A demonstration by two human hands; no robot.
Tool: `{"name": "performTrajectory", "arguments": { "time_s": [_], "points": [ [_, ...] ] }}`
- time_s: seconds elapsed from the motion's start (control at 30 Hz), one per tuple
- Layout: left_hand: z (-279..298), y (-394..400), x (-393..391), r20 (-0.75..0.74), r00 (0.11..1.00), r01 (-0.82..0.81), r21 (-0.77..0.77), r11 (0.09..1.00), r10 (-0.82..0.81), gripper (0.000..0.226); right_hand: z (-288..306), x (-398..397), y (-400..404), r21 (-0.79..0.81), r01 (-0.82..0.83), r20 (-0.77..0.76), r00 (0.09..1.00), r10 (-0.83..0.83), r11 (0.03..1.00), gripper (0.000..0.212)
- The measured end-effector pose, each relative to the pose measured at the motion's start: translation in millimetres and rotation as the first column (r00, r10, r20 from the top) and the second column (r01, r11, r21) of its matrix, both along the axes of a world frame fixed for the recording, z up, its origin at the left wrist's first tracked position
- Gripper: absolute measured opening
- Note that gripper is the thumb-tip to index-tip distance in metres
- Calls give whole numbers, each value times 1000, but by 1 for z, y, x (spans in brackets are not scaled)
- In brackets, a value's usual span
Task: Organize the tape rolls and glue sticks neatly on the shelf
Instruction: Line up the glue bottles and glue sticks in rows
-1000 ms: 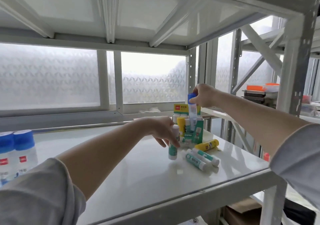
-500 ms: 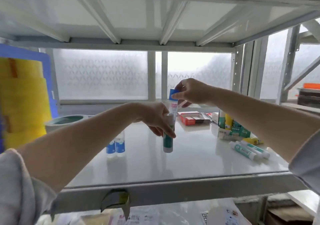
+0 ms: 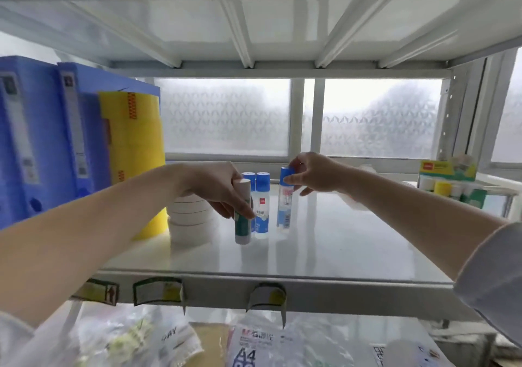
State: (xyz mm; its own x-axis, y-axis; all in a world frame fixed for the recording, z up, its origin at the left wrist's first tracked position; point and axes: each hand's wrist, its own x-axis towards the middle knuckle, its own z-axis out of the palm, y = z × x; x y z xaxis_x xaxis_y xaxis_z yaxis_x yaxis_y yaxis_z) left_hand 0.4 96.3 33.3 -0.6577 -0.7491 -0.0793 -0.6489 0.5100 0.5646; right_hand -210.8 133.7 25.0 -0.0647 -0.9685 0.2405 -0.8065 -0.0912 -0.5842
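Observation:
My left hand [image 3: 217, 187] grips a green-and-white glue stick [image 3: 243, 226], upright with its base on the white shelf [image 3: 324, 248]. My right hand [image 3: 313, 176] pinches the blue cap of a clear liquid glue bottle [image 3: 284, 209], also upright on the shelf. Between them stand two more blue-capped glue bottles [image 3: 261, 205], side by side. Just left of the glue stick is a stack of white tape rolls [image 3: 190, 219], and behind it a tall stack of yellow tape rolls [image 3: 132, 151].
Blue file boxes [image 3: 42, 140] fill the shelf's left end. A yellow-green box of glue sticks [image 3: 449, 180] stands at the far right. Frosted windows close the back. Bagged goods and A4 paper packs [image 3: 254, 347] lie on the shelf below.
Both hands have carried the glue stick and the glue bottle leftward along the shelf and lowered them beside the two standing blue-capped bottles. My view has swung left with them.

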Motion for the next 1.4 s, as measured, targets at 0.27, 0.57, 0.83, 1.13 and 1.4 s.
{"name": "performTrajectory", "arguments": {
  "time_s": [0.27, 0.57, 0.83, 1.13, 1.4],
  "points": [
    [-8, -5, 14, 22, 1000, -16, 16, 1000, 15, 27, -7, 7, -11, 50, -17, -28, 999, 19, 999, 18],
    [-12, -7, 12, 25, 999, -20, 13, 1000, 20, 20, -9, 9, -11, 60, -31, -7, 999, 31, 998, 26],
    [-9, 0, -3, 13, 1000, 16, 12, 1000, -17, 36, -3, 2, 2, 183, -15, -46, 999, 24, 983, 58],
    [-3, 25, -92, -108, 986, 125, -27, 992, -127, 35, -3, -52, 39, 292, 103, -147, 987, -62, 951, 60],
    [-23, 17, -150, -133, 988, 72, -82, 994, -82, 42, -24, -77, 53, 269, 141, -107, 987, -116, 953, 54]
  ]
}}
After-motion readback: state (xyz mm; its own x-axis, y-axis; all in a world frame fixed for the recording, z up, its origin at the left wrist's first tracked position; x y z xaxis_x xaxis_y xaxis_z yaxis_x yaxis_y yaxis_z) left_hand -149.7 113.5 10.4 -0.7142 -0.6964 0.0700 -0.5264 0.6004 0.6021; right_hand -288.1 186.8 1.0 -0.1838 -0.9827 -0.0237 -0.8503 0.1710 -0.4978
